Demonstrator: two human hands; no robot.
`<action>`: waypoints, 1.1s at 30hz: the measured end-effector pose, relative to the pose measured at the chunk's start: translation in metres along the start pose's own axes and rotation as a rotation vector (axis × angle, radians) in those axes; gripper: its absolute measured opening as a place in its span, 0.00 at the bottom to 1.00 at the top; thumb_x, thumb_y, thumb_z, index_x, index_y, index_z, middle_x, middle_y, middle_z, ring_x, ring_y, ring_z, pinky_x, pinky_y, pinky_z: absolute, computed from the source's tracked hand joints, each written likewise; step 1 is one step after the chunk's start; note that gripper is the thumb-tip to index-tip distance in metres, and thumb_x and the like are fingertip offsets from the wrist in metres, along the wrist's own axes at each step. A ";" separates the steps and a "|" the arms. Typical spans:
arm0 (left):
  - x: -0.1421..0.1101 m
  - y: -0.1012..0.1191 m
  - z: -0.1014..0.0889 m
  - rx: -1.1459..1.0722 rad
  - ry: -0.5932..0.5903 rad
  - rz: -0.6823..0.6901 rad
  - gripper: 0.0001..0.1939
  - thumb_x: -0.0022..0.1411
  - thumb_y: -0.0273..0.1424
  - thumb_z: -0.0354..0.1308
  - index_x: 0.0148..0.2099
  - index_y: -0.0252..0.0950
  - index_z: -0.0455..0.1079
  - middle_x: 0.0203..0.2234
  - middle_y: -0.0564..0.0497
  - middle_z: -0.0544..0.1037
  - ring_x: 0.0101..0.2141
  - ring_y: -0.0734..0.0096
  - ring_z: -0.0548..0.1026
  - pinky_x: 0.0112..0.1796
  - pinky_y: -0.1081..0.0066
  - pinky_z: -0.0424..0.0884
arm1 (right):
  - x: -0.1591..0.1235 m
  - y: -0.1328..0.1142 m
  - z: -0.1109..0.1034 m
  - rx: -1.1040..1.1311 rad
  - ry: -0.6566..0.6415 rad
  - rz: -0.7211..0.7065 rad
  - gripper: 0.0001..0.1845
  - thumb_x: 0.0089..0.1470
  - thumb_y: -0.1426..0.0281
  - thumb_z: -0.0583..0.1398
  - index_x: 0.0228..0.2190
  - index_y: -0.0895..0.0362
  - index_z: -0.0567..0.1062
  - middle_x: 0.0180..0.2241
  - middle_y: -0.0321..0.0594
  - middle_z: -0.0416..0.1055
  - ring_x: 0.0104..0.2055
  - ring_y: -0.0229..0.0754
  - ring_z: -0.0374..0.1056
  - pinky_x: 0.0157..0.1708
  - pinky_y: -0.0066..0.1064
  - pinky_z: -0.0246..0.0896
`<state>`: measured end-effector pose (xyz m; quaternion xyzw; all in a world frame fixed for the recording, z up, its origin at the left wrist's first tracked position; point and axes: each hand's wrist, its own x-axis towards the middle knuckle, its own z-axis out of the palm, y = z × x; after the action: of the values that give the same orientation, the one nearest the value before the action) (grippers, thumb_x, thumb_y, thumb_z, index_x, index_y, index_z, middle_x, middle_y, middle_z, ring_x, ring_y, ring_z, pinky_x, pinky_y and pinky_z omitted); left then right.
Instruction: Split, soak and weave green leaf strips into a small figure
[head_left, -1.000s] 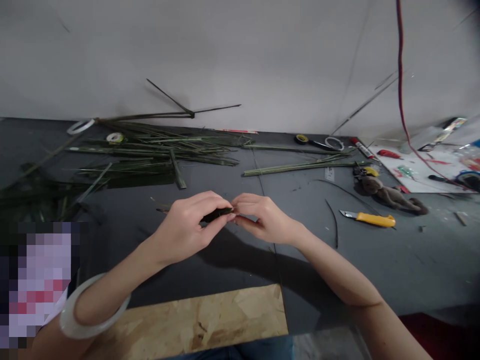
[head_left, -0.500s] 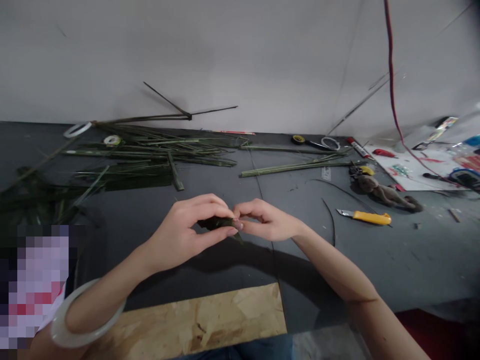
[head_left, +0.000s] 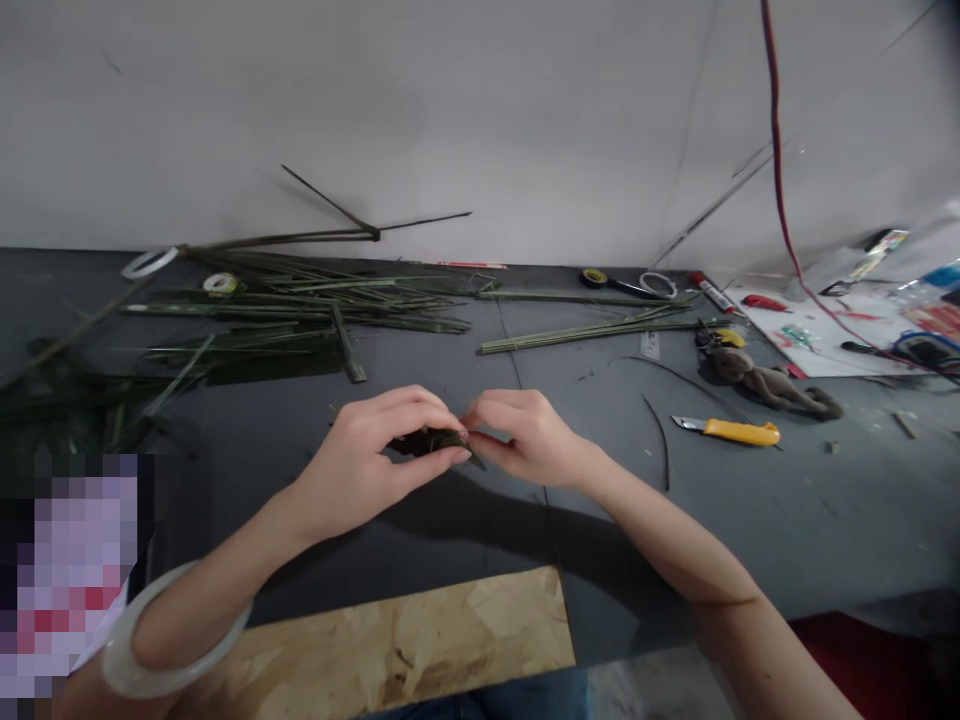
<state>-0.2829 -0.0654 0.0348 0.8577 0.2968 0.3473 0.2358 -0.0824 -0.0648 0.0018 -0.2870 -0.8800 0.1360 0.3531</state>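
My left hand [head_left: 375,455] and my right hand [head_left: 525,435] meet just above the dark grey table [head_left: 750,520], fingertips touching. Between them they pinch a small folded piece of dark green leaf [head_left: 431,442]. The left thumb and fingers curl around its left part, and the right fingers pinch its right end. A thin tail of the leaf pokes out below the right fingertips. A pale bangle [head_left: 161,655] circles my left forearm.
A heap of long green leaf strips [head_left: 300,310] lies at the back left, with a smaller bundle [head_left: 592,330] at centre right. A yellow utility knife [head_left: 731,431], tape rolls [head_left: 217,284], a small brown figure [head_left: 772,383] and craft clutter on white paper [head_left: 825,340] lie to the right. A chipboard panel [head_left: 405,640] lies near me.
Both hands have kept pinching the leaf piece and worked it between the fingertips; it now looks more bunched and folded. The view has shifted slightly.
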 end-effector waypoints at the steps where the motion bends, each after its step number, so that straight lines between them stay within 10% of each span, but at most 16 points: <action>1: 0.000 0.000 0.001 0.010 0.008 -0.004 0.02 0.57 0.28 0.61 0.34 0.35 0.73 0.30 0.53 0.77 0.30 0.77 0.74 0.33 0.79 0.69 | -0.001 0.000 0.001 -0.078 0.012 -0.022 0.12 0.62 0.71 0.50 0.27 0.57 0.67 0.23 0.38 0.69 0.25 0.35 0.64 0.25 0.25 0.55; 12: 0.001 -0.004 0.002 0.037 0.034 -0.031 0.00 0.58 0.26 0.60 0.34 0.34 0.72 0.30 0.53 0.76 0.31 0.77 0.74 0.34 0.78 0.69 | -0.001 0.009 0.006 -0.235 -0.079 0.043 0.16 0.63 0.69 0.48 0.26 0.58 0.69 0.21 0.37 0.69 0.24 0.35 0.63 0.25 0.26 0.50; 19: -0.006 -0.017 0.013 0.146 -0.184 0.036 0.03 0.62 0.26 0.57 0.38 0.36 0.72 0.35 0.52 0.74 0.34 0.75 0.74 0.38 0.76 0.68 | 0.002 0.018 0.005 -0.359 -0.569 0.358 0.15 0.60 0.66 0.54 0.25 0.58 0.75 0.25 0.41 0.74 0.28 0.39 0.70 0.24 0.28 0.46; 24: -0.006 -0.040 0.023 0.376 -0.069 0.136 0.07 0.64 0.25 0.52 0.38 0.35 0.71 0.35 0.49 0.75 0.37 0.70 0.73 0.41 0.69 0.68 | -0.003 0.029 0.006 -0.533 -0.754 0.615 0.17 0.63 0.68 0.49 0.33 0.59 0.77 0.32 0.48 0.76 0.33 0.45 0.73 0.26 0.29 0.52; 33: -0.012 -0.068 0.048 0.492 -0.568 -0.171 0.15 0.60 0.24 0.56 0.50 0.34 0.67 0.47 0.44 0.72 0.46 0.59 0.72 0.41 0.65 0.70 | -0.025 0.111 -0.023 -0.764 -0.463 0.865 0.23 0.56 0.78 0.49 0.53 0.63 0.67 0.53 0.57 0.66 0.54 0.56 0.62 0.43 0.39 0.62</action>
<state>-0.2780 -0.0345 -0.0431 0.9230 0.3644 -0.0067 0.1237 -0.0065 0.0096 -0.0443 -0.6867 -0.7243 0.0011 -0.0614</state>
